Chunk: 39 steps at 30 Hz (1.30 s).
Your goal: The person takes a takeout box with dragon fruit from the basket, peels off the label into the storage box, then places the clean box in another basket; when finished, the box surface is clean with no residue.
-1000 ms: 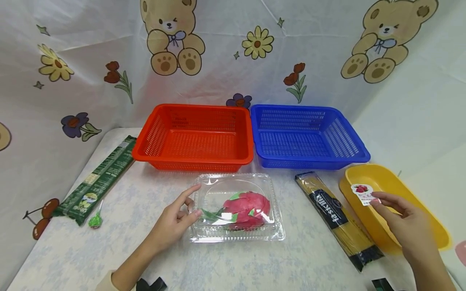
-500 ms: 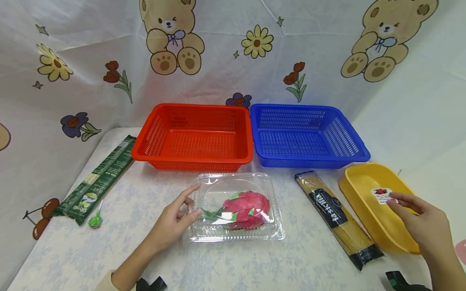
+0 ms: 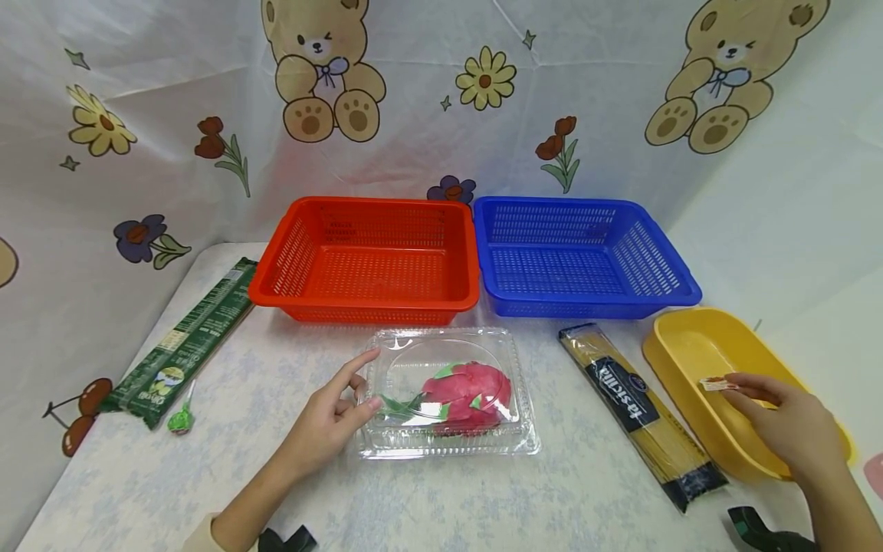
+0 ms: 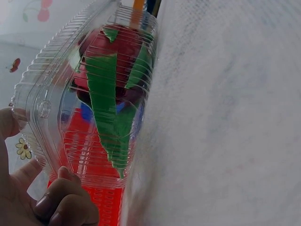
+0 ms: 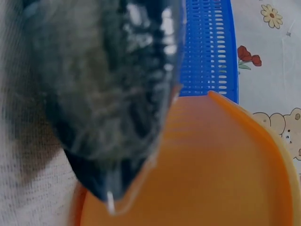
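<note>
My left hand (image 3: 334,418) is at the left edge of a clear plastic clamshell container (image 3: 520,437), thumb and index finger on its rim, the other fingers curled. Inside lies a pink toy dragon fruit (image 3: 476,395) with green leaves, its leaves (image 4: 103,89) facing the left wrist view. Over the yellow basin (image 3: 697,330), my right hand (image 3: 789,422) pinches a small white label (image 3: 716,384) between thumb and fingertips. The label is turned nearly edge-on, so its printed face barely shows. The hand itself is out of the right wrist view.
A spaghetti packet (image 3: 638,414) lies along the yellow basin's left side. Behind stand a red basket (image 3: 366,314) and a blue basket (image 3: 593,307). At left are a green packet (image 3: 182,341) and a green lollipop (image 3: 181,418). A printed curtain (image 3: 414,138) hangs at the back.
The right hand with the label went right over the yellow basin, then slightly back left and down. The label has turned from face-on to nearly edge-on. The left hand and clamshell container stayed put.
</note>
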{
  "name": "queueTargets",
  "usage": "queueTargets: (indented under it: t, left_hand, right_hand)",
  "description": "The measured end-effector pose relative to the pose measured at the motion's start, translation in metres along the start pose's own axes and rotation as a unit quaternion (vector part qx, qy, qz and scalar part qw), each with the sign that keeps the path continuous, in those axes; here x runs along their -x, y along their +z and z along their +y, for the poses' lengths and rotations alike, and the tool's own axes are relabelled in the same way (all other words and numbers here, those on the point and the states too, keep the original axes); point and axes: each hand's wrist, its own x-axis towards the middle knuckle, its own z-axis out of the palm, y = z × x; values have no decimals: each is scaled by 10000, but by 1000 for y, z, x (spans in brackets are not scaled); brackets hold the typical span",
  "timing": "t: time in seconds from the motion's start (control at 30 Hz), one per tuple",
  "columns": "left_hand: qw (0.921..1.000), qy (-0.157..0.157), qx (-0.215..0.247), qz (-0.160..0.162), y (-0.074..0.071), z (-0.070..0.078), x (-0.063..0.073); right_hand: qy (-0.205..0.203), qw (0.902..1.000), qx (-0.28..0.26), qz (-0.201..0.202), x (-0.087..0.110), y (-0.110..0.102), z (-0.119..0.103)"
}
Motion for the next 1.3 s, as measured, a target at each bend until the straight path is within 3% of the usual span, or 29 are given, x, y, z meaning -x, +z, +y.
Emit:
queueTargets:
  t: [0.17,0.4,0.5,0.67,0.97,1.3]
  left_hand:
    - [10000,20,19,-2,0,0,0]
    - [10000,75,2,-11,0,0,0]
    - [10000,90,-6,-20,0,0,0]
    - [10000,87,-19,-35,0,0,0]
    - [9999,136,-6,-20,-1,-3,0]
    - [9999,32,-111,-41,0,-2,1]
  right_hand:
    - [-166,9992,281,-242,-3,1,4]
    - [-94,9928,679,-985,-8,2,6]
    - [-158,9911,787,-1058,-9,0,5]
    - [-153,9932,547,-1014,-8,-5,0]
    - [-659,9973,114,-290,-8,-20,-30]
    - [-563,9855,-1260,-987,-42,-33,-47]
